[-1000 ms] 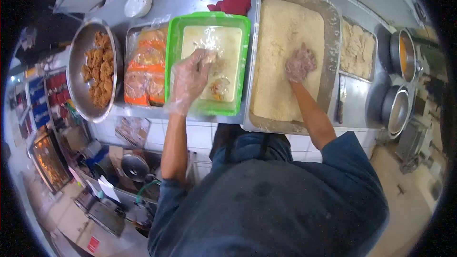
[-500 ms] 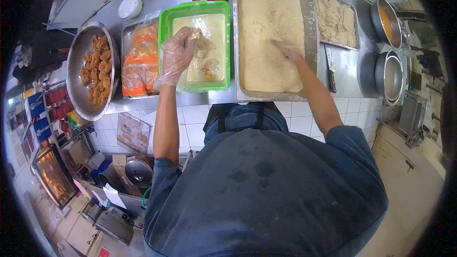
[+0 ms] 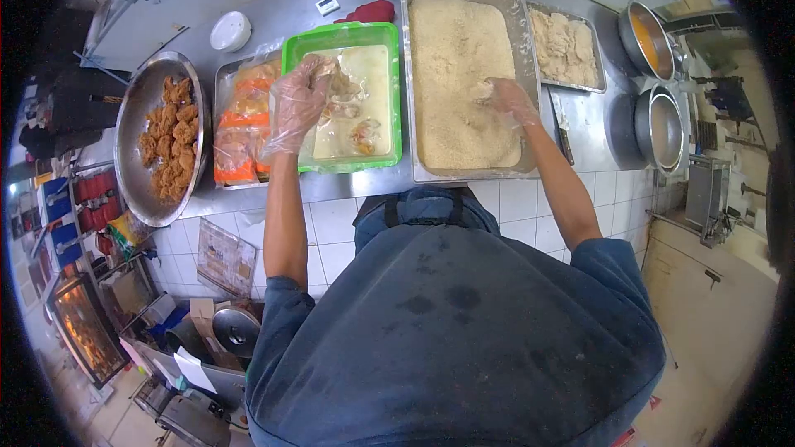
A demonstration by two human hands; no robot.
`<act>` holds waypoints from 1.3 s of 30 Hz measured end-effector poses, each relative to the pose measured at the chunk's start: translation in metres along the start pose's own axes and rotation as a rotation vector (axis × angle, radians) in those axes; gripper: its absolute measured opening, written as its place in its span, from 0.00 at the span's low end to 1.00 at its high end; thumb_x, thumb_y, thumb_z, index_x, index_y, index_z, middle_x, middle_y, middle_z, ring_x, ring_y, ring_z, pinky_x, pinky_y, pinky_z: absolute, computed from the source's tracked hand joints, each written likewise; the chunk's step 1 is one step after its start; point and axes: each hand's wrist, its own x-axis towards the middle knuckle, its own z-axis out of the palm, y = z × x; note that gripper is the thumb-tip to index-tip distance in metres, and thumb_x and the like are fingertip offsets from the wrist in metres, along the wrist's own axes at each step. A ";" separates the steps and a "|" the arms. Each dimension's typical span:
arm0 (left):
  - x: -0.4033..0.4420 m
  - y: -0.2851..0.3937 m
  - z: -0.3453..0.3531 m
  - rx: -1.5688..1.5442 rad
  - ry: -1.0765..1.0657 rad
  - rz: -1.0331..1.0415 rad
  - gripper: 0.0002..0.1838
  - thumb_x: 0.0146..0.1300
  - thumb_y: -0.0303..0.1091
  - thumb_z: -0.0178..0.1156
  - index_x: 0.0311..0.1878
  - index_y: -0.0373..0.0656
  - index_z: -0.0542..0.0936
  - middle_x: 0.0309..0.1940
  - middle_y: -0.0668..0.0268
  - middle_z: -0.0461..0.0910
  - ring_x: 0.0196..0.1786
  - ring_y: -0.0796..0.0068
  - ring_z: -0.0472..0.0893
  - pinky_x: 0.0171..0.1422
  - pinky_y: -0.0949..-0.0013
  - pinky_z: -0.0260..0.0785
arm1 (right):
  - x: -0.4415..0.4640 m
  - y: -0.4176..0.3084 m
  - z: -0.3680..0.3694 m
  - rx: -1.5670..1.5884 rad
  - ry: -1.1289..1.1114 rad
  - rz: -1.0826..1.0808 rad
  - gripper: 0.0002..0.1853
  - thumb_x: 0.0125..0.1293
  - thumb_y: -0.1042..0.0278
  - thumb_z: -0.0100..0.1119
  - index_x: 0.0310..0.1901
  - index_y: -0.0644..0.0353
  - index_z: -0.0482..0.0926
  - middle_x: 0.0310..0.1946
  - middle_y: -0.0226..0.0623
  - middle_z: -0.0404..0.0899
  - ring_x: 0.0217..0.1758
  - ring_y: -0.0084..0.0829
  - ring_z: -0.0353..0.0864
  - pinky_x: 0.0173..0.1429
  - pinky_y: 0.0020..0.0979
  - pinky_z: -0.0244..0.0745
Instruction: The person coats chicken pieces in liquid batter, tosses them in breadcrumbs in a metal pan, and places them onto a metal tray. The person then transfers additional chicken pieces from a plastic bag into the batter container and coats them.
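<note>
At the 9 o'clock side of the green basin [image 3: 395, 120], the gloved left hand [image 3: 302, 101] is being held beside wet pieces [image 3: 364, 136] in pale liquid; its fingers are being kept bent, but whether anything is being clamped cannot be told. At 3 o'clock from the basin, the gloved right hand [image 3: 507, 100] is being held at the pale powder [image 3: 454, 41]; its fingers are being kept together, their grip being unclear. Fried pieces [image 3: 174, 134] are being held by a metal bowl [image 3: 132, 128] at 9 o'clock.
</note>
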 end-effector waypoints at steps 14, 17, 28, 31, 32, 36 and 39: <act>0.001 -0.010 0.001 0.161 0.049 0.040 0.16 0.65 0.41 0.65 0.53 0.47 0.84 0.37 0.50 0.85 0.40 0.48 0.86 0.43 0.54 0.77 | -0.015 -0.013 -0.043 0.444 0.536 -0.494 0.14 0.56 0.81 0.56 0.45 0.61 0.82 0.42 0.47 0.82 0.50 0.50 0.82 0.56 0.45 0.76; 0.002 -0.004 0.004 0.185 0.078 0.085 0.17 0.67 0.43 0.64 0.55 0.48 0.83 0.38 0.49 0.85 0.40 0.48 0.86 0.44 0.53 0.77 | -0.002 -0.003 -0.031 0.490 0.562 -0.401 0.15 0.56 0.83 0.54 0.45 0.61 0.82 0.44 0.46 0.82 0.51 0.48 0.82 0.56 0.44 0.77; -0.010 0.029 0.009 0.319 0.081 -0.148 0.18 0.71 0.43 0.62 0.59 0.46 0.83 0.49 0.51 0.86 0.52 0.51 0.86 0.52 0.55 0.77 | -0.033 0.089 -0.183 0.654 0.372 -0.218 0.17 0.63 0.75 0.68 0.54 0.59 0.82 0.56 0.41 0.83 0.56 0.40 0.83 0.67 0.36 0.79; -0.012 0.044 0.012 0.335 0.072 -0.205 0.18 0.69 0.40 0.63 0.59 0.45 0.83 0.49 0.52 0.86 0.52 0.52 0.86 0.53 0.55 0.77 | -0.027 0.143 -0.207 0.688 0.315 -0.046 0.17 0.63 0.69 0.71 0.54 0.58 0.83 0.52 0.43 0.85 0.53 0.40 0.85 0.64 0.36 0.79; -0.012 0.047 0.015 0.360 0.068 -0.217 0.18 0.69 0.40 0.63 0.59 0.45 0.83 0.49 0.52 0.86 0.52 0.51 0.86 0.53 0.55 0.77 | -0.022 0.165 -0.211 0.625 0.316 -0.025 0.18 0.63 0.66 0.72 0.53 0.57 0.83 0.51 0.43 0.85 0.52 0.40 0.85 0.63 0.36 0.79; -0.009 0.053 0.026 0.432 0.060 -0.178 0.17 0.69 0.42 0.63 0.57 0.46 0.83 0.49 0.53 0.86 0.51 0.49 0.86 0.52 0.53 0.77 | 0.005 0.267 -0.212 0.263 0.219 0.044 0.29 0.58 0.52 0.76 0.59 0.56 0.81 0.54 0.47 0.84 0.57 0.44 0.83 0.66 0.41 0.76; 0.000 0.064 0.032 0.450 0.041 -0.168 0.17 0.69 0.43 0.63 0.57 0.47 0.84 0.47 0.53 0.86 0.49 0.48 0.86 0.51 0.51 0.77 | 0.029 0.338 -0.205 0.112 0.131 0.047 0.33 0.55 0.51 0.77 0.60 0.58 0.81 0.55 0.48 0.83 0.58 0.45 0.82 0.67 0.41 0.74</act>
